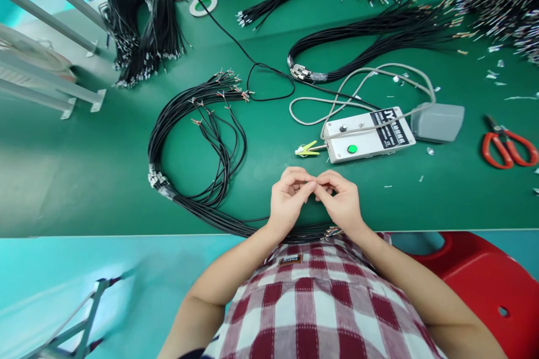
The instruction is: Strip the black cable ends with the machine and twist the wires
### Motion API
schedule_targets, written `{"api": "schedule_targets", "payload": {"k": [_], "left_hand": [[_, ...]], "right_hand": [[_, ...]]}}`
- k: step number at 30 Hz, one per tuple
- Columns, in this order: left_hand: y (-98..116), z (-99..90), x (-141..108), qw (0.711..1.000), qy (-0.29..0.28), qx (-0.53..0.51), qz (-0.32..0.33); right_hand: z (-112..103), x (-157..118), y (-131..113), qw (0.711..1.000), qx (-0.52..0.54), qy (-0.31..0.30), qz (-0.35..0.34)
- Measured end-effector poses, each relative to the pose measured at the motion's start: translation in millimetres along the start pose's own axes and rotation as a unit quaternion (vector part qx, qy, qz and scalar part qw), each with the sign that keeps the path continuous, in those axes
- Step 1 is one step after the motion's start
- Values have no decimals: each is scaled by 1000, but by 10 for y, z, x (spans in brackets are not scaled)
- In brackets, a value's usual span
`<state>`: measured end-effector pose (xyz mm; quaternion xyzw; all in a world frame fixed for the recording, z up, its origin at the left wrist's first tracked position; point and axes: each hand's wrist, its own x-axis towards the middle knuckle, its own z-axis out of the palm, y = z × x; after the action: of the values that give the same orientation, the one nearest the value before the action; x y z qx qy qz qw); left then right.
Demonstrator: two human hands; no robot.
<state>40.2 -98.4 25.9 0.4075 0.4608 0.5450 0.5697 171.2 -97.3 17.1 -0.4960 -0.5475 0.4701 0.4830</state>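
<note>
My left hand (289,195) and my right hand (338,196) meet fingertip to fingertip above the table's front edge. Both are closed in a pinch, and whatever lies between the fingers is hidden. One thin black cable leaves the curved bundle of black cables (158,134) and passes out of sight behind my left wrist. That bundle has stripped, coppery wire ends at the top and silvery connectors at its left bend. Its lower end runs along the table edge beneath my hands. Just beyond my hands is a white control box (366,133) with a green button and a yellow-green tip (307,150).
Red-handled scissors (507,146) lie at the right. A grey adapter-like block (440,122) touches the box's cord. More black cable bundles (328,53) spread across the back, with a tape roll (203,5) at the upper left. A red stool (484,275) stands below right.
</note>
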Motion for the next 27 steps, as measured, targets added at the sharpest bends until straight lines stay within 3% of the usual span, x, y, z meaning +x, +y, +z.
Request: {"api": "schedule_targets", "payload": {"k": [4, 10, 15, 18, 23, 25, 27], "left_hand": [[-12, -27, -12, 999, 12, -26, -31], [-30, -134, -96, 986, 21, 164, 36], [34, -174, -12, 995, 25, 83, -57], [100, -183, 48, 995, 24, 61, -72], [111, -211, 62, 995, -8, 73, -74], [92, -232, 57, 991, -22, 124, -48], [82, -260, 67, 975, -27, 219, 27]], "right_hand": [[16, -2, 1, 1000, 27, -11, 9], [12, -1, 26, 999, -4, -32, -3], [-133, 54, 13, 992, -113, -31, -50], [-204, 103, -40, 955, -253, -32, -152], [-184, 189, -127, 851, -423, -52, -305], [-180, 225, -146, 827, -450, -62, -332], [-198, 273, -163, 811, -470, -76, -340]]}}
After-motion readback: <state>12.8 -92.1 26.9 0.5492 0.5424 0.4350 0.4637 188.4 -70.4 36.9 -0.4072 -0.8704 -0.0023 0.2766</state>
